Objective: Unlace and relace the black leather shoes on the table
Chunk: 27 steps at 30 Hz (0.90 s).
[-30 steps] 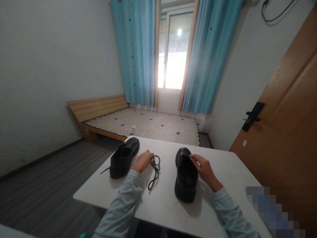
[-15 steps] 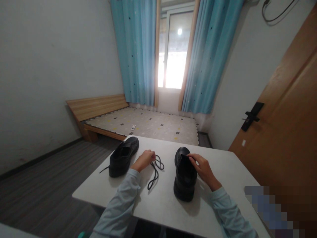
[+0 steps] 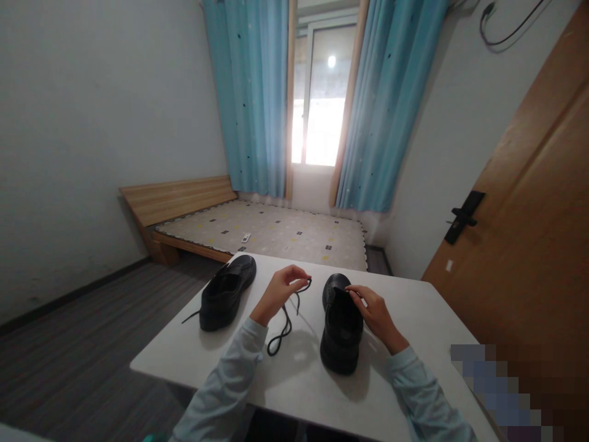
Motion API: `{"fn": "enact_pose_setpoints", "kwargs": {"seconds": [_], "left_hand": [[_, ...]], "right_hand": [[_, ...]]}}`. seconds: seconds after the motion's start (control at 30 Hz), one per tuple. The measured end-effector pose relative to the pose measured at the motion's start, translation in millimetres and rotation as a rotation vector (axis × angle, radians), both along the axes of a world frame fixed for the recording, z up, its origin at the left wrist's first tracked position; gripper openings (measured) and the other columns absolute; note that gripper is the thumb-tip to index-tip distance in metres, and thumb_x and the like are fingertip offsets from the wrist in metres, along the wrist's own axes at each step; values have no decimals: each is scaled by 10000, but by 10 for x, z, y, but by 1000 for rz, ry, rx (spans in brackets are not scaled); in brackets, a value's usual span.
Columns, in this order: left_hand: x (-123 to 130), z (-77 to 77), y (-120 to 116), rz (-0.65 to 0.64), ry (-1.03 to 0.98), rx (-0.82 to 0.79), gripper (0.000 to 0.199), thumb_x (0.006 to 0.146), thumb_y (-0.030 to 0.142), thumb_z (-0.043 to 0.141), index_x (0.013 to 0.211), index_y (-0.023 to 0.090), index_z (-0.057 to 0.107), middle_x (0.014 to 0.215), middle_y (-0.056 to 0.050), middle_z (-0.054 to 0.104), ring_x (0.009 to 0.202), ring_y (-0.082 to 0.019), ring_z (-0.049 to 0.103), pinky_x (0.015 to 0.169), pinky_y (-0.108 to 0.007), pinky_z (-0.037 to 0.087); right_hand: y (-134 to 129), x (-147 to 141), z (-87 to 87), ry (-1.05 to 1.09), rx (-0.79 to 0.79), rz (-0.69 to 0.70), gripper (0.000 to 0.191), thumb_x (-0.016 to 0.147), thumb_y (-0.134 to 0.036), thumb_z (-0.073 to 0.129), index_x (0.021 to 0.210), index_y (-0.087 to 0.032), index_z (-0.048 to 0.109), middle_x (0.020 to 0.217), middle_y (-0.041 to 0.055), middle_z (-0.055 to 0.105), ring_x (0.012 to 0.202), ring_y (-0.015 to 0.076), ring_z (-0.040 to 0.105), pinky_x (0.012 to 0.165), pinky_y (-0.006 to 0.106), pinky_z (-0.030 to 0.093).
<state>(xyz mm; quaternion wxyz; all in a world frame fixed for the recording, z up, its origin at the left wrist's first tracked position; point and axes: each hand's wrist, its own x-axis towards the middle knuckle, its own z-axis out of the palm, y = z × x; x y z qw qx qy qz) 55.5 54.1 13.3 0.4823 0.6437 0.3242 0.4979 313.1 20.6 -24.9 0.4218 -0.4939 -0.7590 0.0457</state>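
Observation:
My left hand (image 3: 281, 290) is raised a little over the table, thumb and fingertips pinched on one end of a dark shoelace (image 3: 287, 324). The rest of the lace hangs down and loops toward the tabletop. My right hand (image 3: 375, 313) grips the tongue area of a black shoe (image 3: 340, 356) between thumb and fingers. That shoe stands upright with its heel toward me, and its opening is visible. To the left of my left hand sits another black shoe (image 3: 217, 314), with a lace end sticking out beside its heel.
Both shoes stand on a white table (image 3: 294, 387). Beyond it is a low wooden bed with a patterned mattress (image 3: 276, 227), a small white remote (image 3: 246, 237) lying on it. A wooden door (image 3: 515, 202) with a black handle is at the right.
My left hand has lifted and moved right toward the right shoe, drawing the lace end along. My right hand keeps its hold on the shoe.

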Motion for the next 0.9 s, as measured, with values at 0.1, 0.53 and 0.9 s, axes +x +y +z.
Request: {"fn": "enact_pose_setpoints", "kwargs": {"seconds": [0.1, 0.53, 0.9], "left_hand": [[102, 47, -31, -47, -265, -126, 238, 719, 301, 668, 807, 156, 501, 849, -18, 614, 959, -200, 635, 867, -360, 497], [419, 58, 252, -83, -336, -219, 295, 662, 245, 710, 892, 140, 559, 754, 26, 537, 668, -84, 591, 721, -294, 544], [603, -380, 432, 57, 297, 86, 164, 764, 240, 592, 859, 158, 697, 951, -60, 693, 785, -151, 643, 815, -308, 507]], "right_hand": [[-3, -2, 4, 11, 5, 19, 254, 896, -338, 464, 1038, -213, 633, 1018, 80, 682, 947, 213, 624, 838, 374, 497], [7, -45, 1, 58, -35, 172, 318, 778, -103, 485, 980, -235, 692, 954, 73, 683, 913, 213, 610, 830, 397, 475], [15, -85, 41, -28, -52, 184, 303, 709, -73, 502, 832, -242, 721, 884, 54, 682, 877, 221, 598, 819, 408, 456]]}}
